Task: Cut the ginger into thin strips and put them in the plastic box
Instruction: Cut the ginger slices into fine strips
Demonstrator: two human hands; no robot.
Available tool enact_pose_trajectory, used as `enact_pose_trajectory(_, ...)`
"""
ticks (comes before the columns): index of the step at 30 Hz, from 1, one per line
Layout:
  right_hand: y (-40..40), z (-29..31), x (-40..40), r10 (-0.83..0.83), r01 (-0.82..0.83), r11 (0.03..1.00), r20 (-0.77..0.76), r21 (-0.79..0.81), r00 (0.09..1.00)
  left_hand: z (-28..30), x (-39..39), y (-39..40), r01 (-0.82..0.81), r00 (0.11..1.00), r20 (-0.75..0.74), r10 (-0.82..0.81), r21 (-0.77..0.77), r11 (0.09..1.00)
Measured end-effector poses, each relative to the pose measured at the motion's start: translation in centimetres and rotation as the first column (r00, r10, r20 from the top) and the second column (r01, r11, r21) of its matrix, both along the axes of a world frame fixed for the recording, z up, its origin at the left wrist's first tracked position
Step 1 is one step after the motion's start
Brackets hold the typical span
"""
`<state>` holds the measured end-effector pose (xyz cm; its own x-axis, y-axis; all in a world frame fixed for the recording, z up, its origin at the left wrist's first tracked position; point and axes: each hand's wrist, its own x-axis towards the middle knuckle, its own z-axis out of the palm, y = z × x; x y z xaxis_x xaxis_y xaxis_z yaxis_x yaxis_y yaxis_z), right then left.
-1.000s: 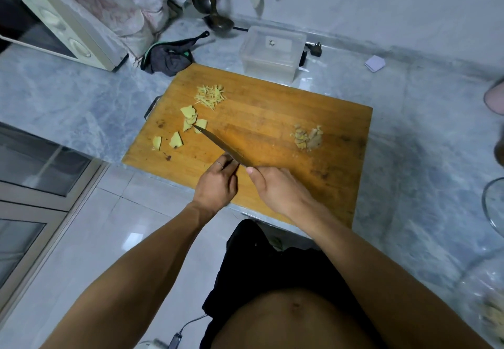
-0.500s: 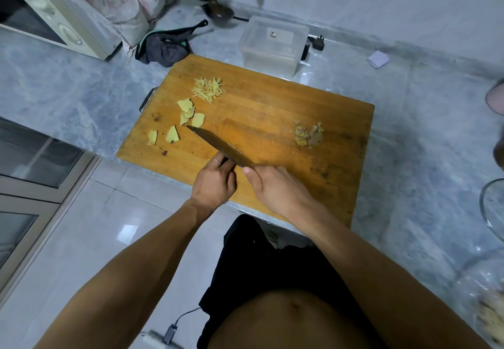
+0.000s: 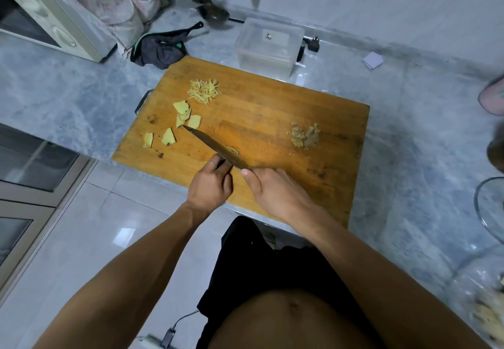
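On the wooden cutting board lie several flat ginger slices at the left and a pile of thin ginger strips behind them. My right hand grips the knife, whose tip points at the slices. Curled against the blade's near side, my left hand holds down a ginger piece that its fingers mostly hide. A few cut bits show at the blade's far side. The clear plastic box stands behind the board.
A pile of ginger peel lies on the board's right half. A dark cloth, a ladle and a microwave are at the back left. A glass bowl sits at the right edge of the marble counter.
The knife has drawn back a little toward me along the board. Small cut ginger bits now show beside the blade. Both hands stay close together.
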<state>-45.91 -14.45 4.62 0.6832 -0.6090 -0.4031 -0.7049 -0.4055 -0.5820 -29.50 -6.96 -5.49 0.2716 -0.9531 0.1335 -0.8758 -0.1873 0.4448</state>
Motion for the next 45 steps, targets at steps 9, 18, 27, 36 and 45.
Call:
enact_pose_trajectory(9,0.2,-1.2,1.1,-0.014,0.014,1.0,-0.002,-0.009,1.0,0.8,-0.4,0.0,-0.014,1.0,-0.004,0.014,-0.02,1.0)
enact_pose_trajectory(18,-0.2,-0.7,0.7,0.009,-0.009,1.0,-0.015,-0.009,1.0,0.3,-0.1,0.1,-0.01,1.0,-0.005,0.01,0.002,1.0)
enact_pose_trajectory(27,-0.3,-0.5,0.5,0.018,-0.018,0.999,-0.015,0.027,1.0,0.2,-0.2,0.0,-0.029,0.999,-0.015,0.029,-0.006,1.0)
enact_pose_trajectory(36,0.1,-1.0,1.2,-0.01,0.01,1.0,0.002,-0.005,1.0,0.5,-0.3,0.1,-0.015,1.0,-0.015,0.015,-0.012,1.0)
enact_pose_trajectory(45,-0.1,-0.3,0.5,0.016,-0.016,1.0,0.002,0.006,1.0,0.3,-0.2,0.1,-0.02,1.0,-0.022,0.02,-0.01,1.0)
